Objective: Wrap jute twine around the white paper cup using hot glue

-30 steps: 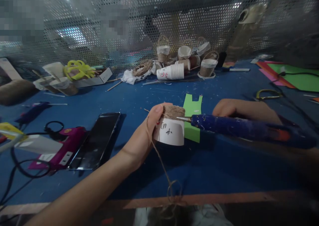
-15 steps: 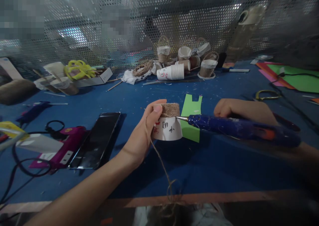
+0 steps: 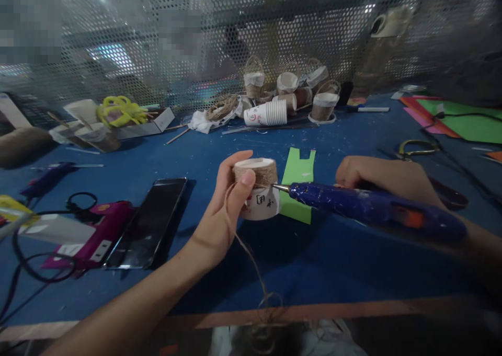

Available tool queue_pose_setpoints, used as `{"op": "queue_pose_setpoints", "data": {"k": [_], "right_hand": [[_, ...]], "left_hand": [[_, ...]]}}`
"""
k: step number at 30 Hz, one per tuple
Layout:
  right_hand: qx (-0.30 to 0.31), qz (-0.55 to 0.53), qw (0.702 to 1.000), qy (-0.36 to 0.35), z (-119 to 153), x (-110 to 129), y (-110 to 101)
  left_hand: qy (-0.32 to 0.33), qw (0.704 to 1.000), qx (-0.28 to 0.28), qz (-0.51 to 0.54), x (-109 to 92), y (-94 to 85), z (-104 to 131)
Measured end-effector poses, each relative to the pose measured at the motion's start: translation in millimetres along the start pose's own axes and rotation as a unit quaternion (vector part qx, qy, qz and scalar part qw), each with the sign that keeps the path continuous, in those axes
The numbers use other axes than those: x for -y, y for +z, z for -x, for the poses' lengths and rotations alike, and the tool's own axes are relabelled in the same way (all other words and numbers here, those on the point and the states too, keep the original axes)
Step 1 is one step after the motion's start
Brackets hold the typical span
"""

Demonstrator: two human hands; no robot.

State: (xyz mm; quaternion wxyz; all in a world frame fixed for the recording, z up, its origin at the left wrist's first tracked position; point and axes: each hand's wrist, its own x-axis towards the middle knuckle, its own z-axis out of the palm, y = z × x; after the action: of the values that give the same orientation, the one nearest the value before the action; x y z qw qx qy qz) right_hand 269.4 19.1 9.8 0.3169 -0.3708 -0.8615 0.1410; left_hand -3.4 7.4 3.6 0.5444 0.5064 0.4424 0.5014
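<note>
My left hand (image 3: pixel 225 209) is closed around a white paper cup (image 3: pixel 263 205) held upside down above the table. Brown twine (image 3: pixel 266 173) is wound around the cup's upper part, and a loose strand trails over my palm and down past the table's front edge. In my right hand (image 3: pixel 376 175) is a blue glue gun (image 3: pixel 353 204) with an orange patch on its body. Its metal nozzle points left and meets the cup at the lower edge of the twine. A cut piece of green paper (image 3: pixel 298 175) lies on the table behind the cup.
Left of my hand lie a black phone (image 3: pixel 151 222), a magenta power strip (image 3: pixel 94 241) with cables and another glue gun (image 3: pixel 49 181). Stacked paper cups (image 3: pixel 266 114) and twine-wrapped baskets (image 3: pixel 324 107) stand at the back. Scissors (image 3: pixel 418 148) and coloured paper (image 3: pixel 463 118) are on the right.
The cup has tilted toward me, so its white base now shows above the twine. The nozzle stays at the twine's lower edge. The whole view has shifted slightly.
</note>
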Motion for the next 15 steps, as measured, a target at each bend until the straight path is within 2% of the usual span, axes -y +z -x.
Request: {"op": "queue_pose_setpoints", "data": {"k": [5, 9, 15], "right_hand": [[-0.039, 0.027, 0.999, -0.022, 0, -5, 1], [-0.041, 0.026, 0.998, -0.043, 1, -5, 3], [-0.032, -0.004, 0.998, 0.049, 0, 7, 5]], "left_hand": [[0.02, 1.0, -0.023, 0.006, -1, 0.8, 1], [0.021, 1.0, -0.012, 0.0, 0, 0.5, 1], [0.019, 1.0, 0.008, -0.002, -1, 1.4, 2]]}}
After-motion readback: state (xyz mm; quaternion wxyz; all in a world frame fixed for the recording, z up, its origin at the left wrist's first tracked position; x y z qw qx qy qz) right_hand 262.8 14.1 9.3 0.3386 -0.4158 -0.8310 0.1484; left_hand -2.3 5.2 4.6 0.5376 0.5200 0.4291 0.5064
